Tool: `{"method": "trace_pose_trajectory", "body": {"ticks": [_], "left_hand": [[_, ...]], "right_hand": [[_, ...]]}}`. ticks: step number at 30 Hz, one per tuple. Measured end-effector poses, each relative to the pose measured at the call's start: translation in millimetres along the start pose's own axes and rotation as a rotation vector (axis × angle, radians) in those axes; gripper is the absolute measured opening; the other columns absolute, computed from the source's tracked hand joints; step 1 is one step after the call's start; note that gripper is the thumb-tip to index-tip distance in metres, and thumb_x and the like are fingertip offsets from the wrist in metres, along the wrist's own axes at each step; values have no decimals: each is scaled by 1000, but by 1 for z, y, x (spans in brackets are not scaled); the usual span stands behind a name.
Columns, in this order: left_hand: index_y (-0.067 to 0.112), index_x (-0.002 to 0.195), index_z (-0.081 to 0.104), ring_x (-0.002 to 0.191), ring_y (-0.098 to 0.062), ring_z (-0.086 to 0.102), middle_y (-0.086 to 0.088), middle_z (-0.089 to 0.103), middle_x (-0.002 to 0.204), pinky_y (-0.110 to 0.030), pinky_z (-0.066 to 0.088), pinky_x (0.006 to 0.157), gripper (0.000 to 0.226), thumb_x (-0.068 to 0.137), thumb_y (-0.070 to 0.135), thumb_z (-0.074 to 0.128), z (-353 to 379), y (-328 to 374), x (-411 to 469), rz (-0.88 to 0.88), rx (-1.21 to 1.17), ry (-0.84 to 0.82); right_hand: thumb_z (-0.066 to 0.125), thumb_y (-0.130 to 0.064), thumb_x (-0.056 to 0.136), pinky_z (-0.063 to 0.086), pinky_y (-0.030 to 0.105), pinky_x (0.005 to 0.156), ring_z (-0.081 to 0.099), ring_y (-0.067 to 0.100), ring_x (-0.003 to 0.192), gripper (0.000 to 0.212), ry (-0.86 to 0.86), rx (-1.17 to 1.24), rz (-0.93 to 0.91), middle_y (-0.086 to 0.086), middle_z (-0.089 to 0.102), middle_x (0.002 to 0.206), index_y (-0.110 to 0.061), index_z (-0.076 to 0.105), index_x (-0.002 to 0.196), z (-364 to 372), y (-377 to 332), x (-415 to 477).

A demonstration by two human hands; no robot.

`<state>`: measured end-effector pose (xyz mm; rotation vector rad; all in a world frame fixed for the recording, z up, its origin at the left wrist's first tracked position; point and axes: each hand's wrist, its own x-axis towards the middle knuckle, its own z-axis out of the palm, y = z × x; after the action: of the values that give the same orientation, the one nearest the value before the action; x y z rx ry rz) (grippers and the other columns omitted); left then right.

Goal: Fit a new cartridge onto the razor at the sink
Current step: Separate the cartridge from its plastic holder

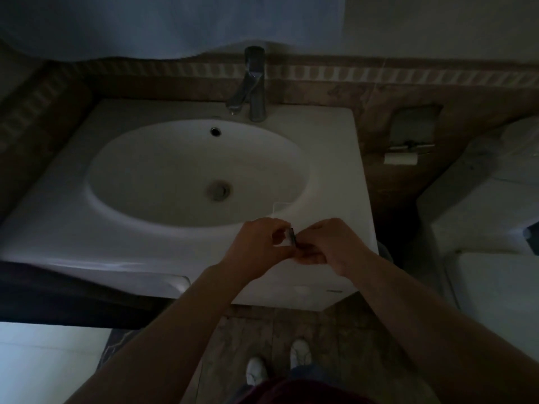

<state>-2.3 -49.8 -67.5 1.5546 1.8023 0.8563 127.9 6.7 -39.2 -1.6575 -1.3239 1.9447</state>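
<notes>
Pinching a small cartridge [291, 238] between left hand [256, 246] and right hand [331, 246], fingers curled on it, sink [87, 228] rim beneath, tap [257, 83] well beyond.

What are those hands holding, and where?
Likely the razor cartridge, pinched between left hand and right hand, one on each side. Too dark to tell more.

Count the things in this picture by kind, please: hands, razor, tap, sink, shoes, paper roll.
Hands: 2, left hand and right hand
Razor: 1, held by both hands
Tap: 1
Sink: 1
Shoes: 2
Paper roll: 1
Total: 8
</notes>
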Motion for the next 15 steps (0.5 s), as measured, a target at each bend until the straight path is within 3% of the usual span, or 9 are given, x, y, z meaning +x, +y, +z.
{"method": "trace_pose_trajectory", "body": {"ticks": [3, 4, 7, 10, 15], "left_hand": [[13, 105, 61, 79, -5, 60, 1, 63, 92, -7, 47, 73, 51, 60, 31, 80, -2, -4, -3, -29, -59, 26], [15, 106, 60, 77, -1, 58, 6, 61, 89, -4, 46, 71, 53, 60, 31, 80, -4, -6, -3, -34, -87, 44], [21, 111, 59, 75, 0, 58, 15, 56, 83, -4, 46, 64, 51, 64, 28, 78, -13, -12, -8, -83, -96, 146], [19, 106, 61, 71, -1, 59, 8, 59, 80, -4, 43, 58, 46, 64, 26, 78, -35, -33, -12, -207, -61, 215], [16, 108, 60, 82, -12, 61, -1, 64, 92, -22, 43, 74, 50, 63, 21, 79, -51, -59, -18, -309, 14, 106]], "right_hand": [[58, 4, 79, 56, 24, 48, 61, 23, 60, 14, -42, 101, 46, 21, 61, 71, 15, 57, 87, -2, 0, 1], [57, 2, 80, 55, 24, 47, 61, 23, 60, 14, -50, 130, 57, 19, 62, 70, 14, 58, 88, -3, 0, 2], [55, -3, 83, 56, 23, 48, 64, 21, 59, 11, -71, 195, 55, 17, 64, 73, 7, 59, 88, -11, 2, 3], [54, -5, 85, 57, 25, 53, 66, 21, 61, 14, -61, 218, 34, 16, 66, 76, 6, 58, 91, -14, 3, 6], [54, -6, 85, 56, 23, 48, 68, 16, 53, 9, -56, 266, -8, 14, 68, 72, 1, 59, 85, -17, 5, 7]]}}
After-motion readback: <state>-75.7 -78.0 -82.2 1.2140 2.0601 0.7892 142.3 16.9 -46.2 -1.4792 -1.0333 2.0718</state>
